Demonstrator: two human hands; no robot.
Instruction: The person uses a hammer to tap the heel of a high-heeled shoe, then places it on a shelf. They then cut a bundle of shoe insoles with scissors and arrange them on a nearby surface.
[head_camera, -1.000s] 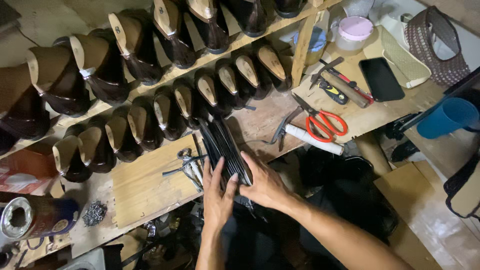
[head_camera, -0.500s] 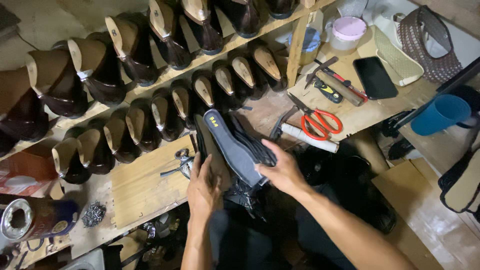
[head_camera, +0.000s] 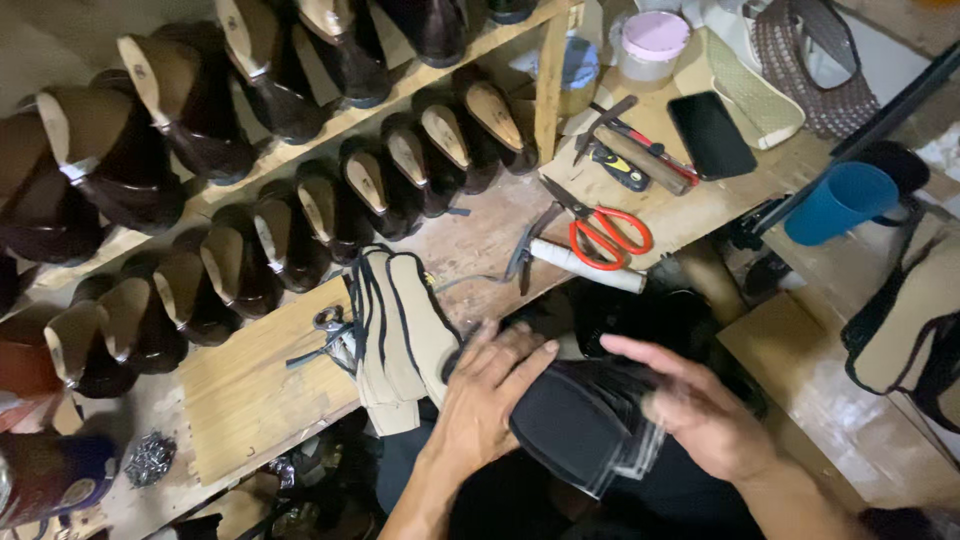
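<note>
My left hand (head_camera: 487, 392) and my right hand (head_camera: 700, 410) hold a stack of black shoe soles (head_camera: 585, 425) flat over my lap, the left on its near end and the right on its far edge. Just left of them, a second stack of beige soles with black edges (head_camera: 395, 330) leans on the wooden bench edge (head_camera: 250, 390). Rows of dark shoes on wooden lasts (head_camera: 300, 215) fill the shelves behind.
Red-handled scissors (head_camera: 600, 228), a white tube (head_camera: 585, 268), pliers (head_camera: 525, 255), a hammer (head_camera: 640, 150) and a black phone (head_camera: 711, 134) lie on the bench at right. A pink-lidded jar (head_camera: 652, 40) stands behind. A blue cup (head_camera: 840, 200) sits right. Metal tacks (head_camera: 150, 458) lie at lower left.
The bundle of soles has been split: the beige ones now rest against the bench, and both hands have brought the black stack down and right, laid flat.
</note>
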